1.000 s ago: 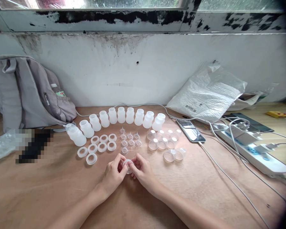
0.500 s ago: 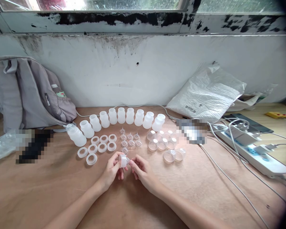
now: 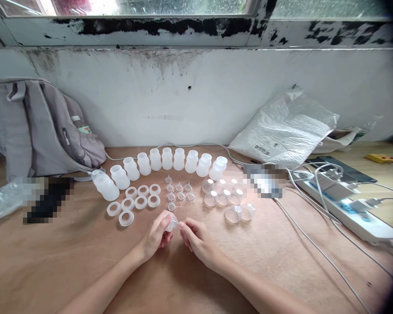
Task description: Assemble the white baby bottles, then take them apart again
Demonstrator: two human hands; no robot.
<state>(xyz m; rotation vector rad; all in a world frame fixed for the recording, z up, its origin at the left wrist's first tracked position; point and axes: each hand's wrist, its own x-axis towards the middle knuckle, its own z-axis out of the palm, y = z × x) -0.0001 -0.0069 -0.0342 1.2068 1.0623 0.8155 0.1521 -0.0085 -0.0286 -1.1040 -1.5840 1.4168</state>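
Observation:
My left hand [image 3: 156, 232] is closed around a translucent screw ring with a clear bottle nipple [image 3: 174, 223] in it, the nipple facing right. The fingertips of my right hand [image 3: 195, 234] are pinched at the nipple's tip; whether they grip it firmly is hard to see. Just beyond my hands lie several clear nipples [image 3: 180, 196] on the table. Left of those are several loose translucent rings [image 3: 126, 218]. Several clear domed caps [image 3: 223, 197] stand to the right. Behind everything, frosted small bottles [image 3: 167, 158] form an arc, open tops up.
A grey backpack [image 3: 46, 126] leans at the back left, with a plastic bag [image 3: 6, 198] before it. A white plastic mailer [image 3: 284, 128] rests against the wall at right. A power strip [image 3: 353, 213] with several cables lies along the right side of the wooden table [image 3: 170, 288].
The ring and nipple have turned in my left hand, so the nipple side faces more toward me. My right fingertips have shifted slightly at the nipple's tip. The laid-out parts have not moved.

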